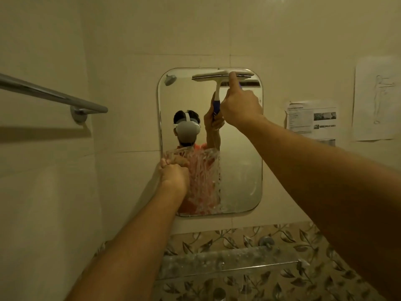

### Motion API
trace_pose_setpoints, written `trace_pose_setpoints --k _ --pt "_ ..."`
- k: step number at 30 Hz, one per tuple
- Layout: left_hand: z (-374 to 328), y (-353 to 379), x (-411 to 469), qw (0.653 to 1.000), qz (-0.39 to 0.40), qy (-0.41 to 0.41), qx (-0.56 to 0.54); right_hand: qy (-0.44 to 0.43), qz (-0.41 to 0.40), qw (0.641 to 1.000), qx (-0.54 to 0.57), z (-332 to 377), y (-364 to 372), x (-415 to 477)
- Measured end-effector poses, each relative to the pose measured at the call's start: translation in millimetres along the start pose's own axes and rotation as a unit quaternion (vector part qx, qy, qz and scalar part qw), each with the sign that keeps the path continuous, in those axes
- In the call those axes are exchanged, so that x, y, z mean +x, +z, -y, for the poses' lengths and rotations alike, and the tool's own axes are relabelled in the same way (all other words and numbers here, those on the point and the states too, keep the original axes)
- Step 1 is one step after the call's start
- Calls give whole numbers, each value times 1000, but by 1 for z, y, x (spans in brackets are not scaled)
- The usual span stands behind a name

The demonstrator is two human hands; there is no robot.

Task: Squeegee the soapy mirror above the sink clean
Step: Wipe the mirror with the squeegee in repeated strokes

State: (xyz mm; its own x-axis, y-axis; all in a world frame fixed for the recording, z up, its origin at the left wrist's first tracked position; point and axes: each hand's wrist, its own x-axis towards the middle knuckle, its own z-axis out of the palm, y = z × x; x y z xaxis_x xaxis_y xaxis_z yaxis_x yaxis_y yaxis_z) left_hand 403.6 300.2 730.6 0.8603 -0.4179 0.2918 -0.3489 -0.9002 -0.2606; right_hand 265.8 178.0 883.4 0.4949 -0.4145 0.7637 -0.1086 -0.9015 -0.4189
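Both reach forward: R hand grips squeegee atop mirror, L hand seemingly fisted.

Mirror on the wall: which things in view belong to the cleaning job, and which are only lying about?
Job: mirror, soap streaks, squeegee, right hand gripping it, left hand at the mirror's edge.
Not the job: towel rail, printed sheets on the wall, shelf.
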Motion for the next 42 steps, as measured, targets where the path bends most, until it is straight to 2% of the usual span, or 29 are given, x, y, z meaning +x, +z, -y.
trace_pose_setpoints --k 2,6,16,27,32,35,39,42 --pt "-1 -3 -2 1000 6 -7 -13 3 7 1000 -3 -6 4 -10" --pt "-3 -3 -5 999 -34 3 -14 13 27 1000 8 -23 20 -47" --pt "2 8 14 999 -40 21 -1 55 59 996 -24 -62 62 -137" --pt "3 6 3 998 -57 29 13 74 103 992 -4 -88 86 -205" --pt "1 4 3 998 -53 25 9 72 102 992 -10 -89 85 -206" --pt "2 5 3 999 -34 24 11 42 93 995 7 -82 71 -192" --pt "0 2 4 999 -20 19 19 -13 31 999 26 -44 41 -137" --pt "3 0 2 999 -16 24 13 -44 19 998 28 -8 25 -89"
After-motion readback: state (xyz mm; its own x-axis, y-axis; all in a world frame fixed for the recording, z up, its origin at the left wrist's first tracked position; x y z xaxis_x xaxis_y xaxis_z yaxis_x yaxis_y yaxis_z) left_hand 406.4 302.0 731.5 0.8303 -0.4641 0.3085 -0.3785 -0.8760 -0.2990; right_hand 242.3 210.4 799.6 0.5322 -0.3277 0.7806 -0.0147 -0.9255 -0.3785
